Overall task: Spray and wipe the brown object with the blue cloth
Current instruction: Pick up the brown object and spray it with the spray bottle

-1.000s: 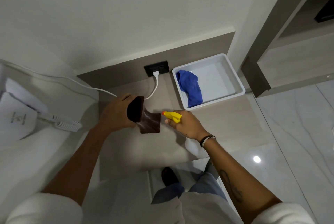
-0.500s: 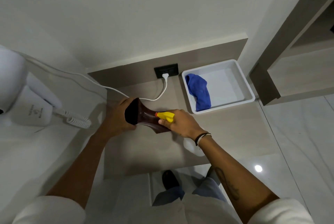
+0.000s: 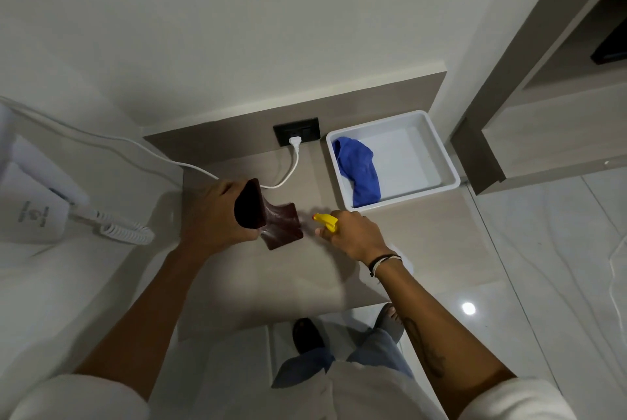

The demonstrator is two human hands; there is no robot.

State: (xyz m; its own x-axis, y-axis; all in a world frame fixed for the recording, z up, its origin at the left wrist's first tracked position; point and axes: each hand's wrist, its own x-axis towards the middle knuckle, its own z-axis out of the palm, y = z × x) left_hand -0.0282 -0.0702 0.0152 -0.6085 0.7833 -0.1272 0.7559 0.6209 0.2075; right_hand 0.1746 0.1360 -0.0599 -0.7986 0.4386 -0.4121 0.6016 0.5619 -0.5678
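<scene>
My left hand (image 3: 217,216) grips the brown object (image 3: 271,223), a dark glossy piece with a flared square base, held tilted above the counter. My right hand (image 3: 356,236) holds a spray bottle (image 3: 326,221) whose yellow nozzle points left at the brown object, a short gap away. The bottle's white body is mostly hidden under my hand. The blue cloth (image 3: 359,170) lies crumpled in the left part of a white tray (image 3: 444,162) at the back right of the counter.
A black wall socket (image 3: 297,131) holds a white plug with a cord (image 3: 285,179) running left behind my left hand. A white wall-mounted hair dryer (image 3: 37,212) with a coiled cord hangs at the left. A shelf unit stands at the right; my feet are below the counter edge.
The spray nozzle was close against the brown object half a second ago; now my right hand has drawn back to the right, leaving a gap. The brown object's base is in full view again.
</scene>
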